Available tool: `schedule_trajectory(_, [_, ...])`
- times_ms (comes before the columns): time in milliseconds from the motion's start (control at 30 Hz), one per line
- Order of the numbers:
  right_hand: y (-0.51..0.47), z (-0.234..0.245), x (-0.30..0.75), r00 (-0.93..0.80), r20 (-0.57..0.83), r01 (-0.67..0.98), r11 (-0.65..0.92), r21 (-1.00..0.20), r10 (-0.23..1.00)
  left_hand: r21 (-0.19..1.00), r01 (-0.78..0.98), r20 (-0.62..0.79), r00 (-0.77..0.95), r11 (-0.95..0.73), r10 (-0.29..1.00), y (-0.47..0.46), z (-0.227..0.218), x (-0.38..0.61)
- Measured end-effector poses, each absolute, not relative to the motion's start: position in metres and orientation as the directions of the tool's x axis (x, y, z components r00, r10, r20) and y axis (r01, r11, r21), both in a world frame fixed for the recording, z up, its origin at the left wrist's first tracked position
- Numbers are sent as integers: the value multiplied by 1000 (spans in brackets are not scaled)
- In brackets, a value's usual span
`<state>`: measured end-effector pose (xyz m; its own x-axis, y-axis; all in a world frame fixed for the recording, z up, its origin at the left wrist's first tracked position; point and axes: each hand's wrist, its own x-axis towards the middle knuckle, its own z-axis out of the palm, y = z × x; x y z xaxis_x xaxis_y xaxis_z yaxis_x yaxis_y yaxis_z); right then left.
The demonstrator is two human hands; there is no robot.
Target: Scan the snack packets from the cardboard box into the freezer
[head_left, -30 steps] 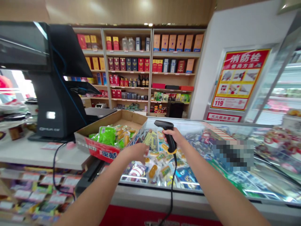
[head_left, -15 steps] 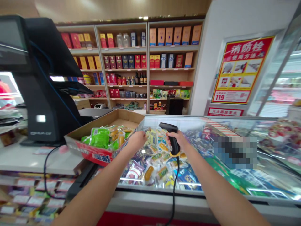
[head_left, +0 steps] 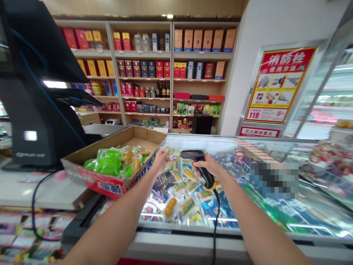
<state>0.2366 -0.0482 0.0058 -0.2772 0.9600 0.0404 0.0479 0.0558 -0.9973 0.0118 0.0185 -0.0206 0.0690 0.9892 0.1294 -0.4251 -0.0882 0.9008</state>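
Since the earlier frame, your left hand [head_left: 159, 162] has risen and turned palm up, pinching a small yellow-and-white snack packet [head_left: 170, 155] above the heaped packets in the glass-sided chest freezer [head_left: 176, 237]. Your right hand [head_left: 210, 165] stays clenched round the black corded barcode scanner [head_left: 202, 165], its head near the packet. An open brown cardboard tray [head_left: 104, 187] sits just left.

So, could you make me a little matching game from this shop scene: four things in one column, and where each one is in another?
Things:
1. barcode scanner
2. small snack packet
3. cardboard box
4. fire hydrant poster

Places:
A. on the wall
B. in the right hand
C. around green packets
D. in the left hand

Pairs: 1-B, 2-D, 3-C, 4-A
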Motion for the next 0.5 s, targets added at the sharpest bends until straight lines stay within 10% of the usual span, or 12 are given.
schedule_trajectory(500, [-58, 8, 229, -341, 47, 165, 110, -980, 939, 914, -358, 203, 2, -189, 979, 19, -24, 21])
